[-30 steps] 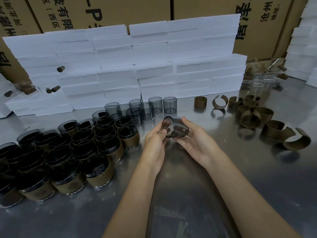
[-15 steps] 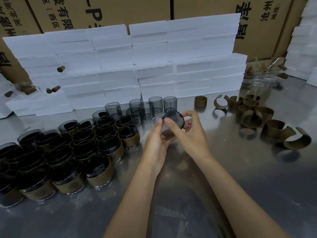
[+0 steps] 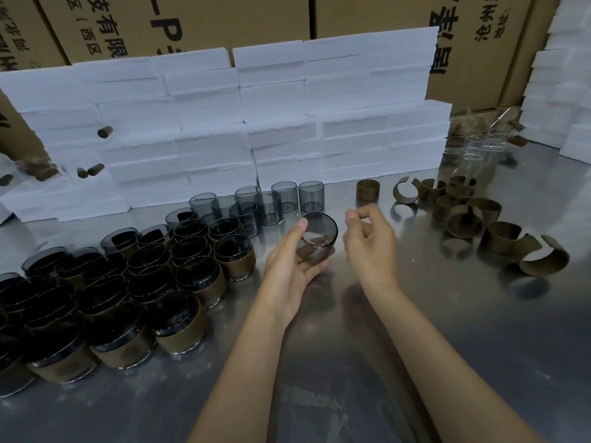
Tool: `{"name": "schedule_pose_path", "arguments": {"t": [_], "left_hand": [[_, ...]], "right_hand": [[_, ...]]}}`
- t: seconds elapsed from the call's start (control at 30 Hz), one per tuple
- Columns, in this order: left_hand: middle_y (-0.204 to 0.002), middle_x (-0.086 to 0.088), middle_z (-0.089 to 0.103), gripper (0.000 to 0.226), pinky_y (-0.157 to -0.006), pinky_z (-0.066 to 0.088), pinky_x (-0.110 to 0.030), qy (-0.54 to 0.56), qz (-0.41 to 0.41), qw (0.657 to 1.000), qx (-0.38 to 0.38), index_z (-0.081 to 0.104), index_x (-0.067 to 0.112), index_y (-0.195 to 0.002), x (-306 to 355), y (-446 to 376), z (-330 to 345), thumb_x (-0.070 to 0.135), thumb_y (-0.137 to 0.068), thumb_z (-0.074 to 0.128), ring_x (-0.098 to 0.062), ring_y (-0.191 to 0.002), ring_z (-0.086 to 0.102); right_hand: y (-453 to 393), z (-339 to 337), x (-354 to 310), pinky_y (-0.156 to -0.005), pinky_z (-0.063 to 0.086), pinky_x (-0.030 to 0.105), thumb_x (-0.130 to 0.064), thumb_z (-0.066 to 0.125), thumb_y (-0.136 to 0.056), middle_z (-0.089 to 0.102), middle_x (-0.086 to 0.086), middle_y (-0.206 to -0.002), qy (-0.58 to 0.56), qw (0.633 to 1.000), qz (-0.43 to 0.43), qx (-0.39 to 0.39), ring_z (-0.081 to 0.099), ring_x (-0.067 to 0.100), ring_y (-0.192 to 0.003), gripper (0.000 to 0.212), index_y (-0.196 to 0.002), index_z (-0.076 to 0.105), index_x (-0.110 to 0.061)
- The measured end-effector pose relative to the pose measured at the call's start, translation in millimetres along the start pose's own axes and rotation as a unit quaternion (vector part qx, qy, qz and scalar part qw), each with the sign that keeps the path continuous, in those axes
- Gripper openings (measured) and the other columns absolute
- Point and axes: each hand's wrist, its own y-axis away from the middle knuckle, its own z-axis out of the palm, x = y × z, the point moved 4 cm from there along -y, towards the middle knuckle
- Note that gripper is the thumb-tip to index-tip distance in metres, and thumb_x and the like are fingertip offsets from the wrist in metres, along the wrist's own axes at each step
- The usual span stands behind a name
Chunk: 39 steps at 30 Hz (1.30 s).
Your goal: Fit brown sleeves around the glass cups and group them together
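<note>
Left hand (image 3: 289, 266) is clamped on bare glass cup (image 3: 316, 238); right hand (image 3: 371, 244) hangs loosely curled, holding nothing. Sleeve (image 3: 367, 190) near table's far edge to be fetched w/ right hand, cup kept level.

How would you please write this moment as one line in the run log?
left hand: holds bare smoked glass cup | right hand: empty, fingers loosely curled | loose brown sleeves: right on table | sleeved cups: grouped left

Two hands show: the left hand (image 3: 289, 266) holds one bare smoky glass cup (image 3: 316, 236), the right hand (image 3: 371, 243) holds nothing. About eight more bare smoky cups (image 3: 284, 197) stand behind. Sleeved cups (image 3: 179, 326) number roughly two dozen, too crowded to count exactly. About ten loose brown sleeves (image 3: 460, 220) lie right.
</note>
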Motion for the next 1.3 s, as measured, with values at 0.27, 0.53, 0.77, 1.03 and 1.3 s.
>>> {"name": "schedule_pose_path", "arguments": {"t": [0.27,0.53,0.77,1.03,1.3], "left_hand": [[-0.124,-0.027,0.06,0.052,-0.092,0.061,-0.041,0.172,-0.035,0.984,-0.003,0.059,0.012,-0.13,3,-10,-9,0.022,-0.082,0.076,-0.04,-0.134,0.057],[-0.123,-0.026,0.06,0.053,-0.091,0.061,-0.043,0.169,-0.041,0.984,-0.031,0.058,0.011,-0.129,-2,-19,-11,0.021,-0.08,0.076,-0.036,-0.133,0.058],[-0.122,-0.029,0.062,0.054,-0.091,0.062,-0.042,0.171,-0.052,0.983,-0.038,0.059,0.011,-0.127,-2,-19,-12,0.023,-0.078,0.077,-0.039,-0.132,0.058],[-0.117,-0.028,0.06,0.038,-0.089,0.063,-0.044,0.177,-0.06,0.982,-0.017,0.059,0.009,-0.123,-2,-17,-12,0.017,-0.089,0.074,-0.04,-0.133,0.057],[-0.119,-0.022,0.068,0.033,-0.09,0.06,-0.039,0.105,0.001,0.994,-0.023,0.06,0.011,-0.13,4,-15,-10,0.017,-0.098,0.063,-0.027,-0.101,0.068]], "right_hand": [[-80,4,49,-0.11,0.038,0.043,-0.015,0.052,-0.097,0.047,0.018,-0.143,0.301,0.942,0.074,-0.126,0.045,0.036,-0.134,0.061,-0.155,0.034,-0.021],[-146,16,67,-0.108,0.039,0.042,-0.021,0.048,-0.099,0.056,0.019,-0.142,0.411,0.889,0.112,-0.168,0.047,0.041,-0.135,0.078,-0.164,0.009,-0.034],[-154,14,70,-0.101,0.041,0.042,-0.029,0.046,-0.101,0.063,0.016,-0.131,0.398,0.903,0.089,-0.135,0.056,0.038,-0.121,0.04,-0.138,0.049,-0.016],[-93,5,14,-0.063,0.039,0.031,-0.032,0.059,-0.091,0.06,-0.002,-0.073,0.265,0.955,-0.003,-0.13,0.055,0.019,-0.075,0.02,-0.078,0.054,-0.018],[1,3,-48,-0.065,0.038,0.036,-0.01,0.049,-0.09,0.056,-0.003,-0.078,0.274,0.929,-0.129,-0.211,0.048,0.019,-0.078,0.013,-0.086,0.046,-0.022]]}}
